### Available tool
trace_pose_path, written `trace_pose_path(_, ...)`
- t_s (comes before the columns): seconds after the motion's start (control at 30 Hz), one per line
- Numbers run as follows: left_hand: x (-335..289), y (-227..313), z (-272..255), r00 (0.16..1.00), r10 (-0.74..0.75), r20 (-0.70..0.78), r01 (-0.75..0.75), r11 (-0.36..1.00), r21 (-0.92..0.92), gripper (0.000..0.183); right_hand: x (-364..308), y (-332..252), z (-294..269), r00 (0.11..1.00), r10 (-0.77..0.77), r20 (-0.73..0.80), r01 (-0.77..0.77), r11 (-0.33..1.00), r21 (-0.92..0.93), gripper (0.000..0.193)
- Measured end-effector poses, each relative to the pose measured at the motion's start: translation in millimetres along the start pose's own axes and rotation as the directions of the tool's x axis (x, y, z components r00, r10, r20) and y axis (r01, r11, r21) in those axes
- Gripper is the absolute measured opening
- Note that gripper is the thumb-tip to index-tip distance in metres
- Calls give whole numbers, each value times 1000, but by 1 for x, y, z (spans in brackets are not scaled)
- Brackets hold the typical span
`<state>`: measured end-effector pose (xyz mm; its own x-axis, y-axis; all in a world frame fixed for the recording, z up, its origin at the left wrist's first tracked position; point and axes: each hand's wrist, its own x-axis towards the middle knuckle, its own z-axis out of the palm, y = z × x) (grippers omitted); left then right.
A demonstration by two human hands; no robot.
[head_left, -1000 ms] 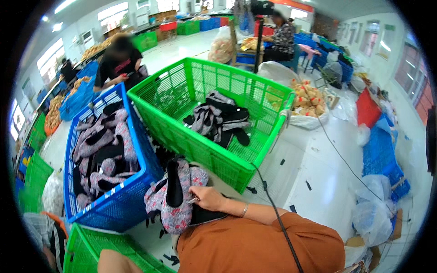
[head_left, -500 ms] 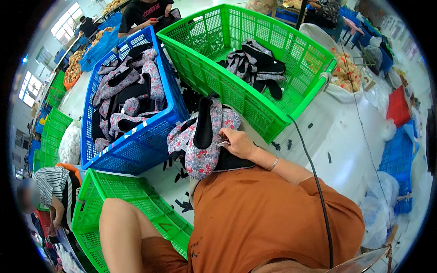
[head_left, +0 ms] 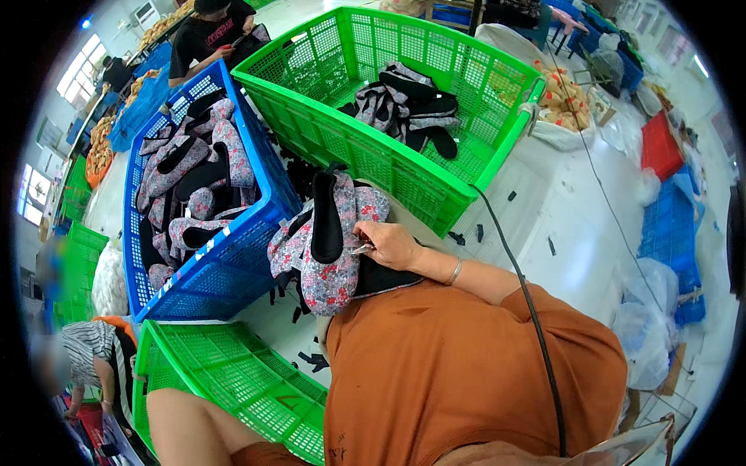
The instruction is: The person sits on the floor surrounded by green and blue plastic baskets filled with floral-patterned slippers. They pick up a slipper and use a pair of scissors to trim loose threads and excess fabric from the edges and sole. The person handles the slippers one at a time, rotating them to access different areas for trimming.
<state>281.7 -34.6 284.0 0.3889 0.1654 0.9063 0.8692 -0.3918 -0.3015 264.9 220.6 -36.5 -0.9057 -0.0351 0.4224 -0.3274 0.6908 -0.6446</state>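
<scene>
The grey-and-red floral fabric slipper with black lining lies at the centre of the frame, rounded end toward the lower edge. The right hand has its fingers curled closed on a small silvery metal tool at the slipper's side; the left hand is out of sight, its state undeterminable. Risks: a slip of the tool could nick the fabric; poor support could let the slipper slide floorward; the loose black cable, crossing the right arm in view, could snag.
</scene>
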Motion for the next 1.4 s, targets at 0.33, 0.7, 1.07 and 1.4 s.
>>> trace_pose_path(0.33,-28,15,3,941,-238,-239,256,966,45,38,1,-2,8,999,-40,-22,39,999,-30,29)
trace_pose_path(0.7,-295,-95,109,-182,-979,95,954,-152,258,54,-3,-1,1,987,-70,-145,83,993,87,15)
trace_pose_path(1.07,-237,-53,105,44,-988,151,994,59,95,39,15,-8,-33,952,213,-218,-137,938,317,18)
trace_pose_path(1.4,-222,-12,81,81,-976,204,942,142,303,39,56,-37,-37,995,65,75,-100,613,783,30)
